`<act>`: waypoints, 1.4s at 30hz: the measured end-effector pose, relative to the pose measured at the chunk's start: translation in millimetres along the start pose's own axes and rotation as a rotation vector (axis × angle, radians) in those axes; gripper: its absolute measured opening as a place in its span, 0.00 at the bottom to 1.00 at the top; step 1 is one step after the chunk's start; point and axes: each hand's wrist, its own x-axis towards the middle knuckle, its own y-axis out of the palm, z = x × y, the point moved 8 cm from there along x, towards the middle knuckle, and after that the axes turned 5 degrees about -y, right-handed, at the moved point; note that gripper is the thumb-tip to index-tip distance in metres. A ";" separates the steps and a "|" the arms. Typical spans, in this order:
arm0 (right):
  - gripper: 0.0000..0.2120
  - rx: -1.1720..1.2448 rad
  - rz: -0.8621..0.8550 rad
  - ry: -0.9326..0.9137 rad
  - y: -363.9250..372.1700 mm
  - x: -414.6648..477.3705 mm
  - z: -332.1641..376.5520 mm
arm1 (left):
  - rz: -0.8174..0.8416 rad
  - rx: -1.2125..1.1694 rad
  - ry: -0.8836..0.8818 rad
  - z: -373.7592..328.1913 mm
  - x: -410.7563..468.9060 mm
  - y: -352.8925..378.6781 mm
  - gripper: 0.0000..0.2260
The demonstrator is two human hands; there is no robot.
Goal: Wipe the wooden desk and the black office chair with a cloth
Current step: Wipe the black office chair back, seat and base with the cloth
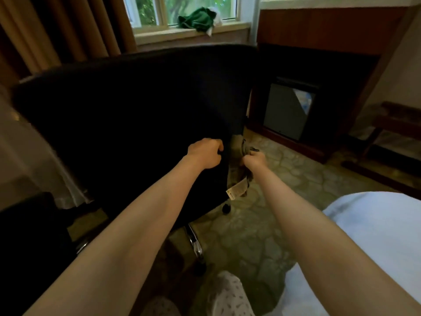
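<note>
Black office chair (127, 115): backrest toward the camera, filling the middle of the view. Left hand (205, 153): on the chair's right edge, low on the backrest, fingers curled round that edge in a steadying grip. Right hand (254, 158): just beside the same edge, clenched round a bunched grey-beige cloth (237, 176); cloth hanging down alongside the chair's right edge, apparently touching it, exact contact hard to tell in the dark. Label (235, 192): dangling from the cloth's lower end, above the chair's castor (226, 208). Chrome leg (194, 241): below the backrest, on patterned floor (262, 224). Green bundle (196, 20): on the sill behind the chair, well apart. Wooden desk: not identifiable in view. Likely step: wiping of the backrest edge. Hazards, as judged: roll or swivel of the chair on its castors under wiping pressure, should the steadying grip slacken; poor coverage from so tight a bunch, little cloth face meeting the fabric; snagging of the loose label on castor or leg during a low stroke; missed patches on black upholstery in dim light, hard to check by eye; slipping of the cloth out of the fist on a downward pull.
</note>
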 end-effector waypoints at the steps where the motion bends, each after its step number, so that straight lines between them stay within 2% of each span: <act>1: 0.22 -0.005 -0.024 0.025 -11.1 4.3 6.3 | 0.009 -0.014 0.021 -6.8 7.4 -10.5 0.16; 5: 0.23 -0.015 -0.138 0.096 -52.3 8.1 41.8 | 0.057 -0.084 0.095 -27.1 26.6 -54.4 0.15; 9: 0.17 -0.044 -0.217 0.119 -83.2 9.9 91.1 | 0.116 -0.132 0.172 -45.0 30.9 -98.5 0.15; 12: 0.16 -0.057 -0.276 0.111 -101.2 5.3 133.8 | 0.124 -0.132 0.260 -61.3 28.1 -132.3 0.14; 18: 0.19 -0.131 -0.377 0.023 -127.1 8.1 211.7 | -0.067 -0.126 0.461 -89.2 38.3 -203.4 0.16; 22: 0.22 -0.089 -0.409 -0.075 -134.3 19.5 244.7 | -0.249 -0.091 0.445 -87.5 52.9 -231.6 0.16; 28: 0.24 -0.085 -0.259 -0.209 -130.3 65.5 286.6 | -0.081 -0.365 0.155 -67.0 95.5 -220.1 0.13; 31: 0.23 -0.131 -0.118 -0.272 -118.6 88.3 294.3 | -0.197 -0.400 0.062 -66.3 94.1 -214.5 0.10; 33: 0.22 -0.196 0.011 -0.344 -110.6 99.4 304.9 | -0.293 -0.404 0.002 -65.8 93.4 -218.7 0.09; 34: 0.21 -0.244 0.091 -0.374 -105.6 105.3 311.0 | -0.291 -0.449 -0.048 -64.0 95.9 -218.2 0.08; 37: 0.20 -0.382 0.338 -0.474 -79.8 109.4 329.9 | -0.204 -0.563 -0.174 -57.6 98.6 -213.6 0.03; 42: 0.19 -0.432 0.662 -0.523 -28.2 108.6 338.6 | -0.127 -0.673 -0.210 -52.4 98.6 -209.7 0.04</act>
